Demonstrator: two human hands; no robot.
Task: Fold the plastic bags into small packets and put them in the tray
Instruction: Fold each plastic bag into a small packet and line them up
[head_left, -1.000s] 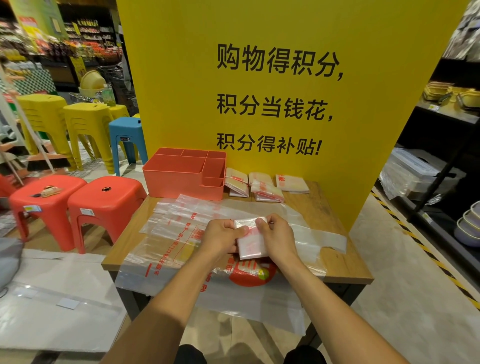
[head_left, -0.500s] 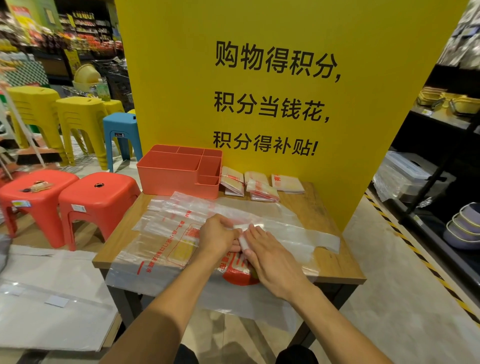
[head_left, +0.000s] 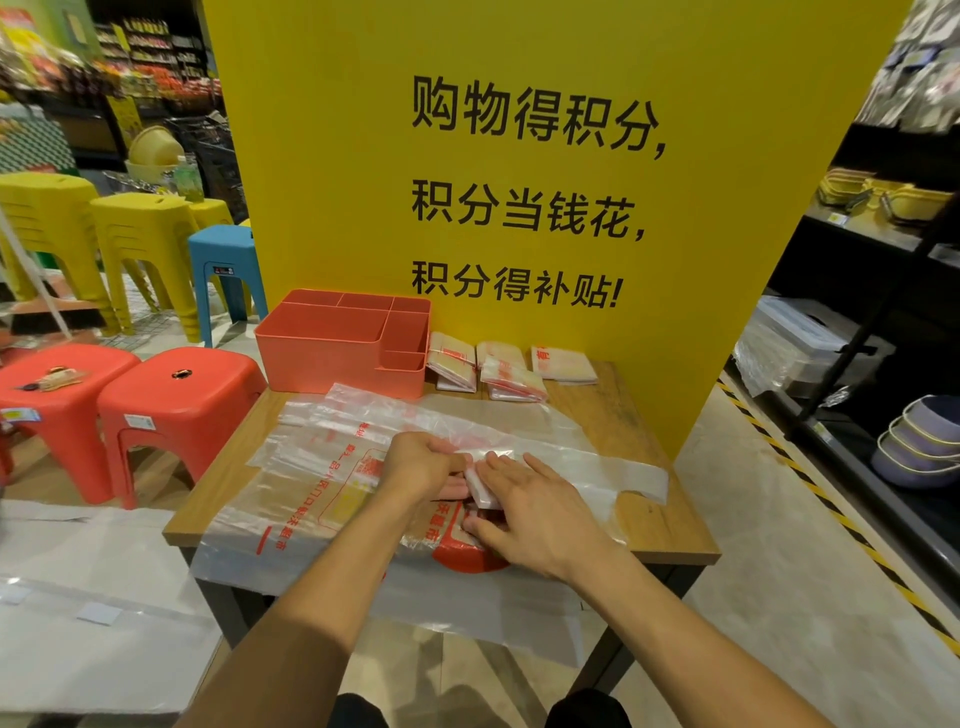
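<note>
A small folded white packet (head_left: 480, 486) lies on top of flat clear plastic bags (head_left: 322, 467) with red print that cover the wooden table (head_left: 670, 535). My left hand (head_left: 423, 465) grips the packet's left end with curled fingers. My right hand (head_left: 530, 512) lies flat over the packet's right side, fingers straight, pressing it down. The coral compartment tray (head_left: 332, 353) stands at the table's back left, its compartments showing nothing inside. Several folded packets (head_left: 511, 371) lie to the right of the tray against the yellow board.
A tall yellow sign board (head_left: 519, 182) rises behind the table. Red stools (head_left: 171, 400) stand to the left, with yellow and blue stools (head_left: 223, 260) further back. Black shelving (head_left: 883, 338) with bowls and containers is on the right. The bags hang over the table's front edge.
The packet was held up between both hands; now it lies low on the bags. My right hand has flattened on top of it while my left still holds its left end.
</note>
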